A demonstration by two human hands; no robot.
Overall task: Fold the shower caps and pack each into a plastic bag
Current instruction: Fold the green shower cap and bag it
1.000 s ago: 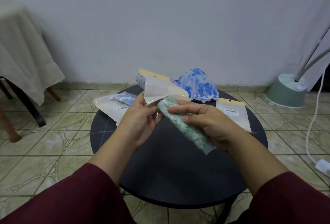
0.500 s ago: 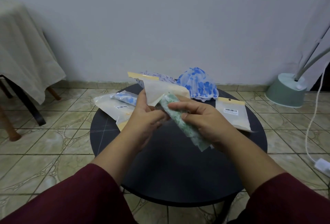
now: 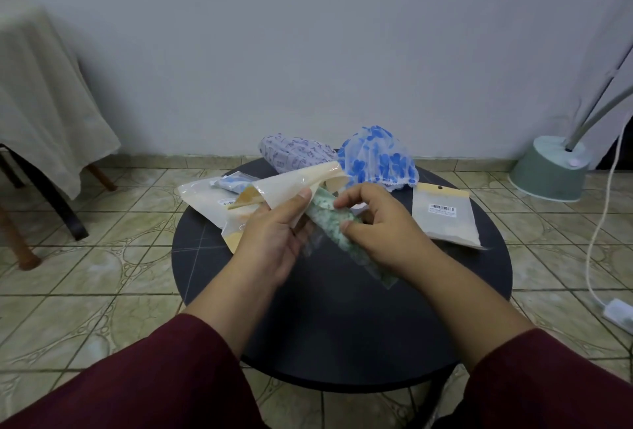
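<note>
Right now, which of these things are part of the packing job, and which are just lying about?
Part of the job:
green shower cap, rolled, in right hand
plastic bag in left hand
blue shower cap
purple shower cap
spare bag
packed bag

Just lying about:
lamp base
draped table

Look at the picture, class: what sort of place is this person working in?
Probably a room in a home, not a workshop: a low round black table on a tiled floor, a cloth-draped table by the wall, and a lamp base.
</note>
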